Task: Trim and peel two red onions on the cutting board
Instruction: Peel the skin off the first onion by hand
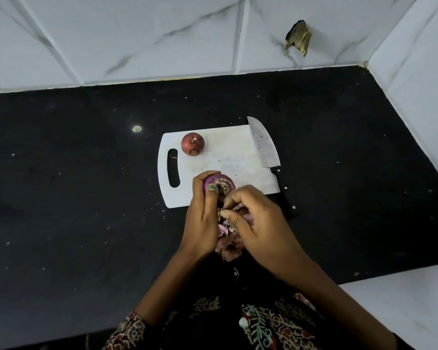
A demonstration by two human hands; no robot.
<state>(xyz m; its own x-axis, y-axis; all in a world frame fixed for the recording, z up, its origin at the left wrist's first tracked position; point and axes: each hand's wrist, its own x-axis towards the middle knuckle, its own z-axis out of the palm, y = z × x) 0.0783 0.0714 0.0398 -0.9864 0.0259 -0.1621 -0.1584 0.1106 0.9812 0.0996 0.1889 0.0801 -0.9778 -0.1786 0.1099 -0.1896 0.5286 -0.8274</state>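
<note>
Left hand (202,218) grips the half-peeled onion (219,185) over the near edge of the white cutting board (228,157); right hand (256,223) pinches loose skin (229,245) beside it, peels bunched below; second onion (193,144) sits unpeeled at the board's far left; knife (266,152) lies along the board's right edge, handle toward the person; black counter (74,185); no readable writing.

A black speckled worktop (86,198) meets a wall of white marble-look tiles (137,34) with grey veins. A second white tiled wall (420,84) closes the right corner. One back tile has a broken hole (299,36). A light glints on the worktop's left.
</note>
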